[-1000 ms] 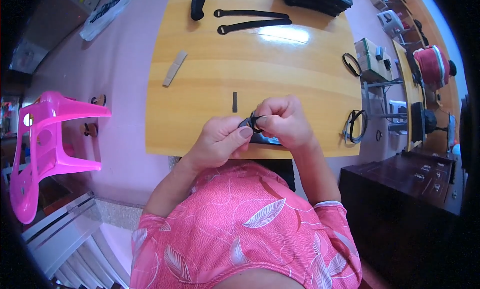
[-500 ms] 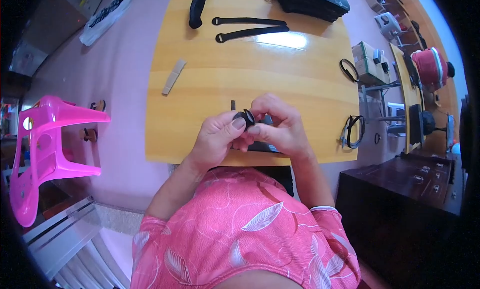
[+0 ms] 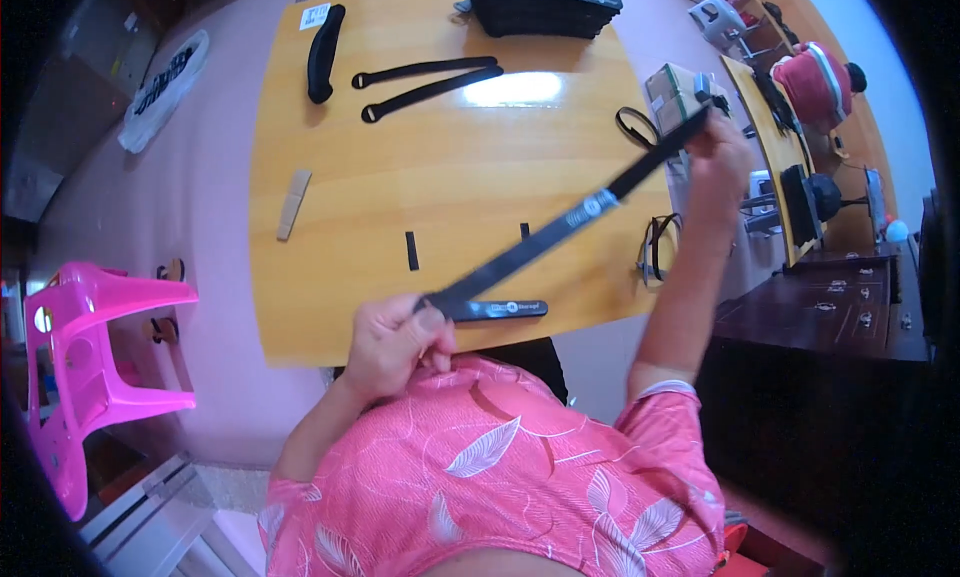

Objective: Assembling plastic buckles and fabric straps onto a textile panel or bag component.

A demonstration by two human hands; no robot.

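A long black strap (image 3: 515,257) with a pale printed patch is stretched slantwise above the table. My left hand (image 3: 392,345) pinches its near end by the table's front edge. Off to the far right, my right hand (image 3: 722,157) grips the other end, slightly blurred. Beneath the strap, a flat dark piece with pale print (image 3: 515,309) lies along the front edge. One small black strip (image 3: 411,250) rests behind my left hand, and a second small black strip (image 3: 524,231) lies just beyond the stretched strap.
On the wooden table (image 3: 340,307) are two ring-ended black straps (image 3: 435,95), a black padded piece (image 3: 321,62), a beige strip (image 3: 294,205), and a dark stack (image 3: 545,12). Black loops (image 3: 655,249) hang near the right edge. A pink stool (image 3: 90,347) stands left; a person (image 3: 815,85) is far right.
My hands, together over the coiled black strap before, are now wide apart with it drawn out straight. My right hand has moved far right and away; the view has shifted.
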